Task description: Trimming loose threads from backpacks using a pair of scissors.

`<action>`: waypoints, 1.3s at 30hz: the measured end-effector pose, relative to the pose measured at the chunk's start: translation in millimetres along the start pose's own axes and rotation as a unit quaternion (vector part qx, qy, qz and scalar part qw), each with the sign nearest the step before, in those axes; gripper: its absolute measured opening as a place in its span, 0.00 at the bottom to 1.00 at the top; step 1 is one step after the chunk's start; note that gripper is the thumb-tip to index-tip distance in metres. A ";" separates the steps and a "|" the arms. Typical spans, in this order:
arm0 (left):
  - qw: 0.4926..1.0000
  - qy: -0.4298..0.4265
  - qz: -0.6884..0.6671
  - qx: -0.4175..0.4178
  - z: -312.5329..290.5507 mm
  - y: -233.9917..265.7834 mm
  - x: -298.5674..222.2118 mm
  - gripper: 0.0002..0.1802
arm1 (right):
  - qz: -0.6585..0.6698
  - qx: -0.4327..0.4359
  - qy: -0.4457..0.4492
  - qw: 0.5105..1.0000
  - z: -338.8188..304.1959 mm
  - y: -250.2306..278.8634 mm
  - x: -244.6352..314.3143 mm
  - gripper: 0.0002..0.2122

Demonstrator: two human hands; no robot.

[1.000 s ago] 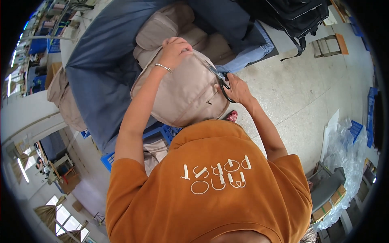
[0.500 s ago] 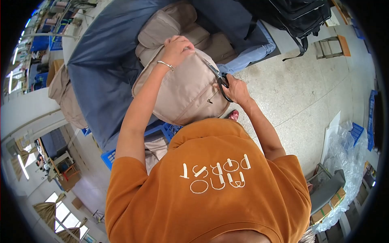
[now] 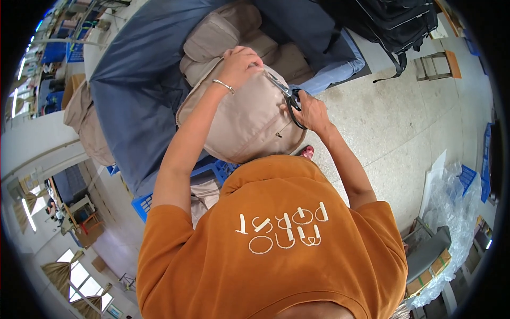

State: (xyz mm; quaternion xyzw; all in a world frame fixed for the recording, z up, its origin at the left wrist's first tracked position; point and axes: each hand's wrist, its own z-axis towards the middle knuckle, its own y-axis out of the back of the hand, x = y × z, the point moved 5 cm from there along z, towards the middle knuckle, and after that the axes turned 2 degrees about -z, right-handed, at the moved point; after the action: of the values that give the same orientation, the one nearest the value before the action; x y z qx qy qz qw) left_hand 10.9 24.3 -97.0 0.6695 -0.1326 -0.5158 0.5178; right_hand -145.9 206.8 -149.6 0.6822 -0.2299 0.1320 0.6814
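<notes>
A beige fabric bag (image 3: 234, 125) lies against my front, over the edge of a blue-lined bin. My left hand (image 3: 241, 66) is closed on its far edge, fingers curled over the cloth. In my right hand (image 3: 312, 112) is a pair of scissors (image 3: 278, 84) with black handles, its blades lying along the bag's right edge and pointing toward my left fingers. A short cord with a small dark end (image 3: 279, 134) hangs on the bag below the scissors. Whether the blades touch any thread is too small to tell.
More beige bags (image 3: 212, 38) fill the dark blue fabric bin (image 3: 130, 90) ahead. A black backpack (image 3: 396, 26) rests at the far right. A blue crate (image 3: 142, 206) with beige cloth stands by my left side. Clear plastic wrap (image 3: 457, 223) and a grey chair (image 3: 433, 255) are at right.
The bag, both hands and the scissors sit slightly farther right in the picture, as the whole view has shifted a little. Both hands keep the same hold.
</notes>
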 end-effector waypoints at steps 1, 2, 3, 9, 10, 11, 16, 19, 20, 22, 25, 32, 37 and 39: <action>1.000 0.006 -0.005 0.003 -0.5 -0.6 2.5 0.07 | 0.000 0.006 -0.003 1.000 1.6 0.7 2.0 0.25; 1.000 0.007 -0.005 0.001 -0.7 -2.2 4.9 0.07 | 0.000 0.007 -0.001 1.000 0.9 -0.2 3.0 0.25; 1.000 -0.005 -0.005 -0.016 -0.9 -2.5 6.2 0.06 | -0.002 0.019 -0.015 1.000 -1.3 -3.4 2.4 0.26; 0.999 -0.021 -0.011 -0.034 1.8 -6.1 5.9 0.03 | 0.031 0.012 -0.030 0.999 -8.6 -12.3 -2.1 0.27; 0.999 -0.025 -0.013 -0.037 2.0 -5.7 5.4 0.03 | 0.034 0.007 -0.034 0.999 -8.7 -12.6 -2.8 0.28; 0.999 -0.022 -0.013 -0.039 1.5 -6.7 7.1 0.03 | 0.033 0.009 -0.031 0.999 -8.0 -12.1 -1.5 0.28; 0.999 -0.003 -0.038 -0.024 0.1 -7.1 8.1 0.05 | 0.011 0.014 -0.046 0.999 -1.0 -11.3 -2.0 0.29; 0.985 0.020 -0.120 -0.125 -13.2 11.2 16.2 0.12 | 0.024 0.010 -0.035 0.999 1.7 -9.5 0.3 0.29; 0.984 0.023 -0.117 -0.130 -21.5 18.7 20.9 0.12 | 0.024 0.011 -0.028 0.999 1.2 -10.8 -0.3 0.29; 0.965 0.103 -0.089 -0.225 -50.3 46.3 41.8 0.19 | 0.102 0.006 -0.080 0.992 -4.4 -17.1 -12.5 0.27; 0.908 0.211 0.007 -0.363 -124.5 76.0 46.4 0.24 | 0.165 -0.011 -0.146 0.975 -12.9 -25.6 -27.0 0.26; 0.682 0.514 -0.250 -0.456 -338.2 -61.6 34.0 0.33 | 0.188 -0.026 -0.167 0.967 -14.4 -32.0 -26.6 0.27; 0.528 0.491 -0.580 -0.379 -321.5 -155.5 -12.0 0.36 | 0.187 -0.009 -0.125 0.974 -15.4 -53.6 -39.6 0.27; 0.544 0.469 -0.601 -0.349 -295.6 -146.2 -3.7 0.35 | 0.312 -0.112 -0.090 0.939 -29.1 -70.1 -82.3 0.27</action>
State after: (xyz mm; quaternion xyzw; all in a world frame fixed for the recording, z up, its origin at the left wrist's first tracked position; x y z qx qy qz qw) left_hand 202.0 254.1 -236.5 0.5055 0.7536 -0.3241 0.2675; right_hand -178.2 244.2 -250.1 0.5044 -0.5047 0.2492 0.6548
